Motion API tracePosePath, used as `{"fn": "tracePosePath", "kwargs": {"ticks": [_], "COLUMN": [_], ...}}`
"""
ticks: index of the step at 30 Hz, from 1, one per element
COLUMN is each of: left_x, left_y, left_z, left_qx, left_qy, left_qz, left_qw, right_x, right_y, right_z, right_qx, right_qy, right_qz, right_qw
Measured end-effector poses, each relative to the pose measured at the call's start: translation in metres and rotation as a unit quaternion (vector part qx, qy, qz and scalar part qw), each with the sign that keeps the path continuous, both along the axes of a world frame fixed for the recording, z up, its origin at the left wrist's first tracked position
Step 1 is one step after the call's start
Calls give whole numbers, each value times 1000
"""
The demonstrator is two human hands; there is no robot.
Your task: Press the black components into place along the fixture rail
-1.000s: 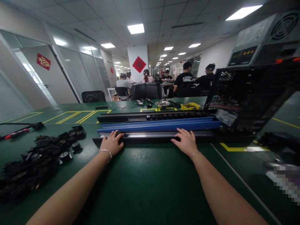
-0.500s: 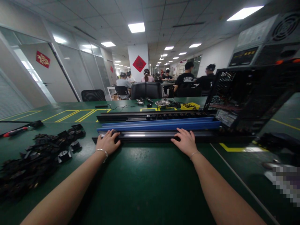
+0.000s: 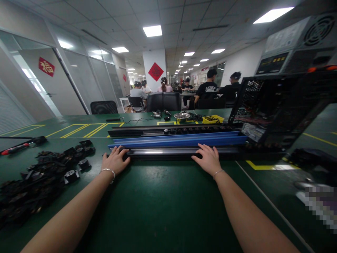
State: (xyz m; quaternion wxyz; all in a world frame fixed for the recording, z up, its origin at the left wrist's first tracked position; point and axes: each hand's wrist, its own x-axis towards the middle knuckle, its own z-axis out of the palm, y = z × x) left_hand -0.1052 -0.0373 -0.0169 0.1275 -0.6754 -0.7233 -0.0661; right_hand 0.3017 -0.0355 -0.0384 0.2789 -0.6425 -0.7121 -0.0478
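A long black rail with a shiny strip along its top lies across the green table in front of me. My left hand is at its left end, fingers curved over the rail and closed about a small dark part, mostly hidden by the fingers. Toward the right, my right hand straddles the same rail, thumb at the near edge and fingers over the far one. Just behind lie blue rails. Farther back is another black rail with a row of small black pieces.
A heap of black parts spreads at left, near a red-handled tool. An opened computer case stands at right. A metal bowl and yellow tray sit at the back. People sit beyond the table.
My left hand has slid a little to the left along the rail, and the small dark part has moved with it. The right hand stays in place on the rail.
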Motion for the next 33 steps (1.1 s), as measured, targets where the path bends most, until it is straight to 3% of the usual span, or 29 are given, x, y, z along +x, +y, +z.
{"fn": "tracePosePath", "kwargs": {"ticks": [13,21,33], "left_x": [-21,-31,-55], "left_y": [3,1,10], "left_z": [-3,3,-2], "left_qx": [10,-16,5], "left_qy": [-14,-32,-48], "left_qz": [7,27,4], "left_qw": [1000,999,999], "right_x": [-1,-1,-1], "right_y": [-1,-1,-2], "right_z": [1,1,2], "right_qx": [-4,0,-3], "right_qy": [3,2,1], "right_qz": [-1,1,0], "right_qw": [1000,1000,1000]}}
